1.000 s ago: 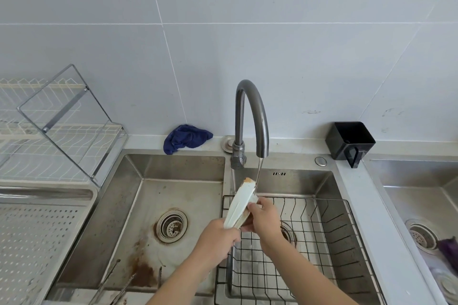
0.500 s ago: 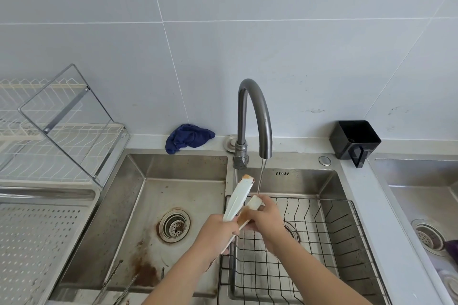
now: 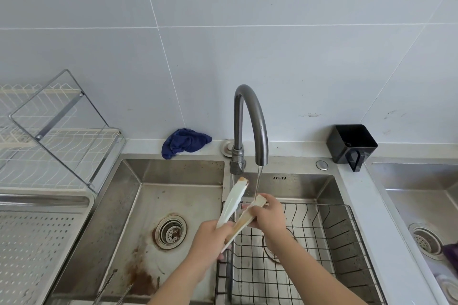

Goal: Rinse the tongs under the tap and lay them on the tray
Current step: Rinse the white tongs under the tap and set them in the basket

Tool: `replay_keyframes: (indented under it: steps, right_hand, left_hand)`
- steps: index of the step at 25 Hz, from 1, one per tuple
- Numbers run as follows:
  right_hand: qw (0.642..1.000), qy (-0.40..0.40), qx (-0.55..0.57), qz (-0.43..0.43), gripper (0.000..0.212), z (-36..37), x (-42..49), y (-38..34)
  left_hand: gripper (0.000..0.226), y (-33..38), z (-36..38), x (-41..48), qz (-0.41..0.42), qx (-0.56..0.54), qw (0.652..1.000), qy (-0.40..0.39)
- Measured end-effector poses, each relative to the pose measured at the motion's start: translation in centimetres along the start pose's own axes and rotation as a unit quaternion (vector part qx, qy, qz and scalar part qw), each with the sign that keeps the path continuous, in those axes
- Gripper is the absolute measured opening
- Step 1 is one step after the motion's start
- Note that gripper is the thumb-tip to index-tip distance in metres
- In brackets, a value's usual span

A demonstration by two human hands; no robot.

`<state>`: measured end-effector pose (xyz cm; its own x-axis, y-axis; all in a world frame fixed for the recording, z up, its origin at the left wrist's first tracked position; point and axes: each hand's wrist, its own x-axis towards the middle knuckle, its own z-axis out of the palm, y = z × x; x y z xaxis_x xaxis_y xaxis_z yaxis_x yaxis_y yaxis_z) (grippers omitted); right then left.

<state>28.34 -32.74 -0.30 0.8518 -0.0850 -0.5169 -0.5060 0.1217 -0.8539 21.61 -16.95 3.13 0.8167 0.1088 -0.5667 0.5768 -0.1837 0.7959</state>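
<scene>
Pale tongs [image 3: 231, 205] up over the ridge between two sink basins, arms spread in a V; left hand [image 3: 210, 242] curled round the joined end, right hand [image 3: 269, 215] pinching the right arm near its tip; that tip directly under the thin stream of water [image 3: 257, 182] from the grey tap [image 3: 250, 126]; other arm's tip brown-stained, just beside the tap's base; below the right hand, a black wire basket [image 3: 322, 230] set in the right basin; far left, well apart from the tongs, a perforated metal tray [image 3: 29, 242] in front of a wire dish rack [image 3: 49, 151]; blue cloth [image 3: 184, 142] on the ledge behind the left basin [image 3: 173, 193], rust-stained near its drain; black holder [image 3: 350, 142] on the counter at right.
</scene>
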Motion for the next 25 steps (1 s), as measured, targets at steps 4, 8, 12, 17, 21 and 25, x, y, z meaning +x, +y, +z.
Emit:
replay_keyframes:
  steps: [4, 8, 12, 17, 21, 25]
  right_hand:
    - [1.000, -0.006, 0.003, -0.003, 0.041, 0.5, -0.2, -0.5]
    - [0.998, -0.050, -0.017, -0.025, 0.051, 0.8, -0.5, -0.3]
    - [0.998, -0.007, 0.068, -0.004, 0.014, 0.3, -0.5, -1.2]
    - [0.996, -0.010, 0.063, -0.068, 0.017, -1.2, -1.2, -2.5]
    - [0.994, -0.012, 0.067, -0.084, 0.018, -0.7, -1.1, -3.4]
    - [0.996, -0.067, -0.016, -0.061, 0.042, 0.8, -1.6, -2.1]
  left_hand:
    - [0.024, -0.4, 0.7, -0.5, -0.003, -0.064, 0.998, 0.002]
    - [0.022, -0.2, 0.2, -0.4, -0.005, -0.104, 0.995, 0.002]
    - [0.022, -0.1, 0.4, -0.1, 0.012, -0.097, 0.995, -0.010]
    - [0.017, -0.8, 0.9, 1.6, 0.030, -0.048, 0.998, 0.031]
    - [0.019, -0.9, 0.8, 2.5, 0.032, -0.083, 0.995, 0.047]
    - [0.018, 0.0, 1.8, 2.8, 0.070, -0.106, 0.989, 0.073]
